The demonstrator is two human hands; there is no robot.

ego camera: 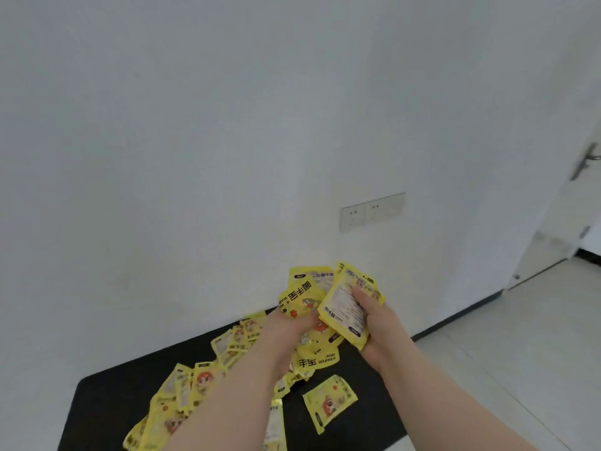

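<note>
Many yellow hand-warmer packets [195,382] lie heaped on a black table [107,405]. My left hand [289,330] reaches into the heap and grips a bunch of packets [300,297] lifted above the table. My right hand [377,330] holds a small stack of packets [346,312], thumb on top, printed back facing up. One single packet [328,402] lies alone on the table near my right forearm.
A white wall stands right behind the table, with a double socket plate [372,211] low on it. At the right a white door [559,222] with a metal handle stands ajar over a pale tiled floor [520,353].
</note>
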